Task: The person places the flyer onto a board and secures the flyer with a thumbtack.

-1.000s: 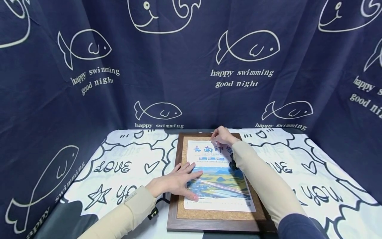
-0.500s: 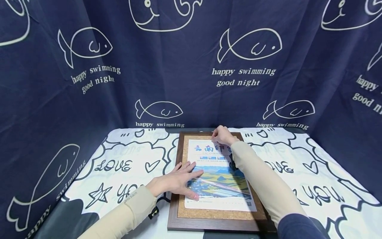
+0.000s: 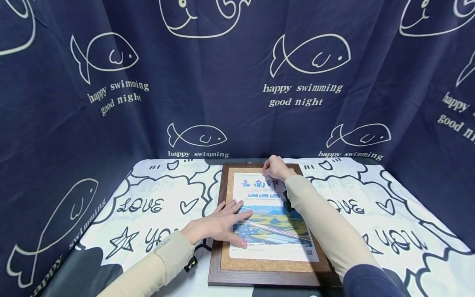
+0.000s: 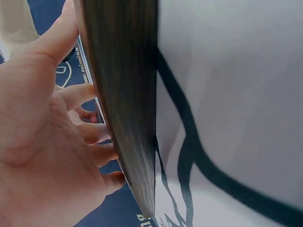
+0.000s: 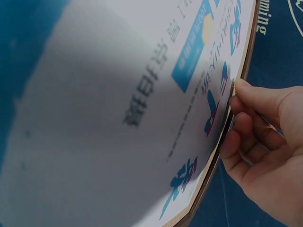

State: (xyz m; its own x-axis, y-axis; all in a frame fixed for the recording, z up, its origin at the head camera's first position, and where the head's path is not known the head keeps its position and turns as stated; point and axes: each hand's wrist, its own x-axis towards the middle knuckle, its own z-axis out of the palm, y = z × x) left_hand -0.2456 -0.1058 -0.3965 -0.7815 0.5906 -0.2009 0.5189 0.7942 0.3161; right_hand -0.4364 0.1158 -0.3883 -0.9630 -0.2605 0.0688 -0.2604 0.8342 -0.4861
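Observation:
A poster (image 3: pixel 271 222) with blue lettering and a painted landscape lies on a cork board (image 3: pixel 259 266) with a dark wooden frame. My left hand (image 3: pixel 219 225) rests over the poster's left side with its fingers spread. In the left wrist view, the fingertips of that hand (image 4: pixel 52 132) reach over the frame's edge (image 4: pixel 125 94). At the top middle of the poster is my right hand (image 3: pixel 276 168). Its thumb and index finger pinch a small pin-like thing (image 5: pixel 234 84) at the poster's upper edge, mostly hidden by the fingertips. The other fingers curl below.
The board lies on a white cloth (image 3: pixel 174 194) with black drawings and words. Behind and at both sides hangs a dark blue curtain (image 3: pixel 237 95) printed with white fish. A black strap piece (image 3: pixel 191 264) shows at the left wrist.
Both hands keep nearly the same places on the poster and board. Only a slight shift of the head view shows.

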